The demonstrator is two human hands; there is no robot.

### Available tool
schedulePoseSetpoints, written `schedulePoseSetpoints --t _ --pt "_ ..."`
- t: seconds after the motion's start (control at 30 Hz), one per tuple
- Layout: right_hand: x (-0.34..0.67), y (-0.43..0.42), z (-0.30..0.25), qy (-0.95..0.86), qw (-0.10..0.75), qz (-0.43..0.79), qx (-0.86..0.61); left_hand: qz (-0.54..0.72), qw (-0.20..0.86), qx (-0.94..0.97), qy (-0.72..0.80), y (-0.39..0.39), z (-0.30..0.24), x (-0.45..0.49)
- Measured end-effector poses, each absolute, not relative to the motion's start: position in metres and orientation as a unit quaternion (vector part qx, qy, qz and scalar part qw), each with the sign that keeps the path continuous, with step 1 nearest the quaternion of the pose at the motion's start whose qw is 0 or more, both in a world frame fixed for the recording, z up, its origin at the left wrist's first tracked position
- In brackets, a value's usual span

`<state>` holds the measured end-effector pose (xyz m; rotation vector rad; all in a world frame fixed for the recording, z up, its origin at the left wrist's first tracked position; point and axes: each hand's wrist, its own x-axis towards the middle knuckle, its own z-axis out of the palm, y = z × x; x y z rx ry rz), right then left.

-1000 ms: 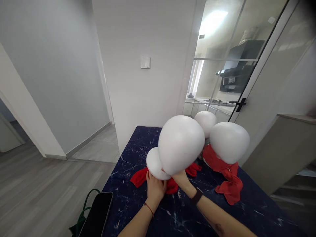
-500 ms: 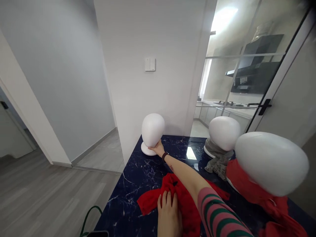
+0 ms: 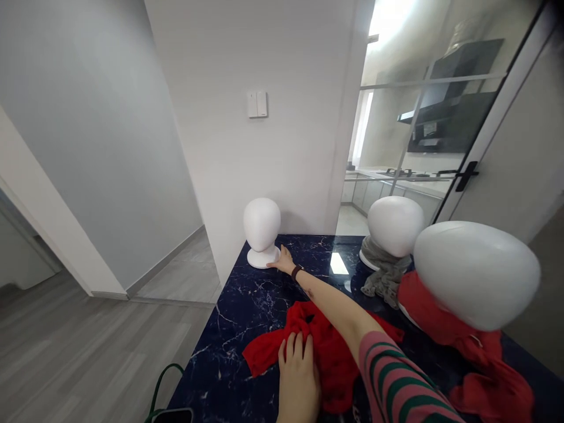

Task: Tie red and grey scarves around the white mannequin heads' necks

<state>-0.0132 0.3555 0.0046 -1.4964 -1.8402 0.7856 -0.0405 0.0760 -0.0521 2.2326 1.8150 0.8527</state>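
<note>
A white mannequin head [image 3: 261, 224] stands upright on its round base near the far left corner of the table. Against the right rim of that base is my right hand [image 3: 283, 260], thumb in front and fingers spread behind. Close to me, a red scarf-like cloth [image 3: 332, 358] lies bunched, one end stretching left. My left hand [image 3: 298, 376] rests palm down on it, fingers extended. Farther right, a second white head [image 3: 395, 226] has a grey scarf [image 3: 383, 270] round its neck. Nearer, a larger-looking white head [image 3: 476, 273] wears a red scarf [image 3: 434, 308].
The dark blue marbled tabletop [image 3: 240, 320] meets the wall at the back. A black object with a green cord [image 3: 161, 382] sits at its near left edge. Behind the heads on the right is a glass door with a black handle [image 3: 466, 176]. Grey floor lies left.
My right hand has shifted from the far head's neck to its base rim. That head now sits straighter and slightly farther back. The camera view has shifted slightly. My left hand stays on the red cloth.
</note>
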Motion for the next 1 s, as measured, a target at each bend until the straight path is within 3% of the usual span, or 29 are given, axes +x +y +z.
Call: schedulePoseSetpoints --t 0.13,0.3,0.47,0.63,0.73,0.87,1.0 --pt "0.059 0.283 0.003 -0.745 0.269 0.308 -0.528 0.288 0.087 0.736 0.607 0.078 -0.047 -0.043" --pt "0.144 0.151 0.002 -0.762 0.240 0.372 -0.473 0.409 0.185 0.695 0.562 0.078 -0.036 -0.045" --pt "0.127 0.058 -0.009 -0.751 0.342 0.386 -0.412 0.459 0.291 0.708 0.451 0.062 -0.021 -0.044" --pt "0.096 0.094 0.007 -0.645 0.448 0.421 -0.454 0.522 0.212 0.689 0.456 0.047 -0.010 -0.047" --pt "0.090 0.152 0.049 -0.609 0.507 0.348 -0.501 0.537 0.176 0.674 0.476 0.050 -0.007 -0.048" --pt "0.078 0.209 0.100 -0.605 0.524 0.325 -0.503 0.514 0.203 0.679 0.482 0.059 -0.009 -0.050" --pt "0.057 0.210 0.099 -0.607 0.511 0.328 -0.513 0.499 0.215 0.687 0.483 0.062 -0.013 -0.054"
